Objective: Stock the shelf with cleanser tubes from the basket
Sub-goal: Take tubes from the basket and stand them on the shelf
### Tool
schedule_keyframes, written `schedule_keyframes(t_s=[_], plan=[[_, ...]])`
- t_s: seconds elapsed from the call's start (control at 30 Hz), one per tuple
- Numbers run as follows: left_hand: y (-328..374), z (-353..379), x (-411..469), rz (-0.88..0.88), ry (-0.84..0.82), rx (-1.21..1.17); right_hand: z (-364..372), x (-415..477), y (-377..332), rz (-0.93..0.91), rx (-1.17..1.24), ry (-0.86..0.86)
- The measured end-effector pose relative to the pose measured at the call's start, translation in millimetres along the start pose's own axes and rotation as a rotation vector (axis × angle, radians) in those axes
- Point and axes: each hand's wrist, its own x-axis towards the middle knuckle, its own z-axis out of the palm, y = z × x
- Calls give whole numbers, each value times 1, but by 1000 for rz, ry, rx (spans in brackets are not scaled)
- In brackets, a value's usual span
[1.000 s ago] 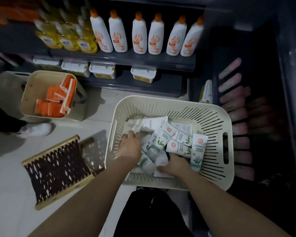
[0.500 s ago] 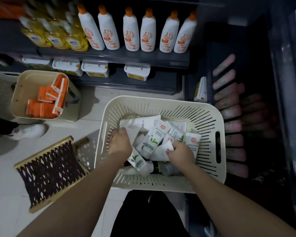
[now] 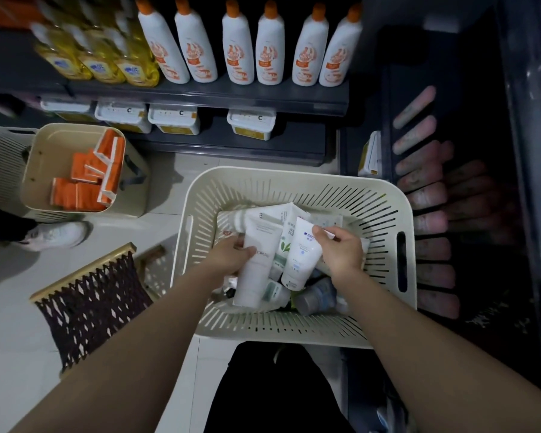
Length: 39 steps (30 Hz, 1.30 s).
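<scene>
Gripping a long white tube [image 3: 258, 260] round its middle with the left hand [image 3: 231, 257], inside the slotted basket [image 3: 294, 332]. Pinching the flat end of a shorter tube [image 3: 302, 254] with the right hand [image 3: 341, 248], just beside the first. Under both, more cleanser tubes [image 3: 286, 214] heaped in the basket. Right of the basket, a dark shelf [image 3: 386, 104] with rows of pinkish tubes [image 3: 427, 195].

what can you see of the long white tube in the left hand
The long white tube looks like soft matte plastic. It is plain apart from grey lettering that the thumb partly covers. The left hand grips it round the middle, thumb across its front. It lies tilted, pointing away from the person, over the other tubes inside the slotted basket. Its far end is blurred. The blue-printed tube is close on its right, though whether they touch is unclear.
</scene>
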Motion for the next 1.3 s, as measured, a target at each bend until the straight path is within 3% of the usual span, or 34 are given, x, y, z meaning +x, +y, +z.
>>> schedule_keyframes(t_s=[0.27, 0.37, 0.5, 0.73, 0.87, 0.97, 1.07, 1.17, 1.23, 1.3], plan=[[6, 11, -12, 10, -163, -169, -12, -7, -14, 189, 357, -170], [11, 15, -20, 19, -147, -187, -19, -9, -16, 195, 390, -172], [22, 27, -35, 16, -101, -201, -27, -10, -20, 337, 464, -193], [28, 34, -46, 38, 97, -81, -25, 6, -1, 193, 153, -158], [16, 21, -41, -16, 186, -149, -12, 12, 9, 155, 55, -211], [10, 11, -37, -52, 194, -229, 5, 13, 8, -59, -217, -258], [5, 3, -31, -57, 218, -226, 26, 12, 1, -447, -612, -222], [0, -3, -26, -53, 240, -254, 51, 11, -12, -855, -841, -193], [-2, -8, -23, -52, 251, -270, 70, 16, -19, -929, -922, -302], [-3, -11, -19, -49, 260, -279, 87, 27, -22, -885, -1016, -398]])
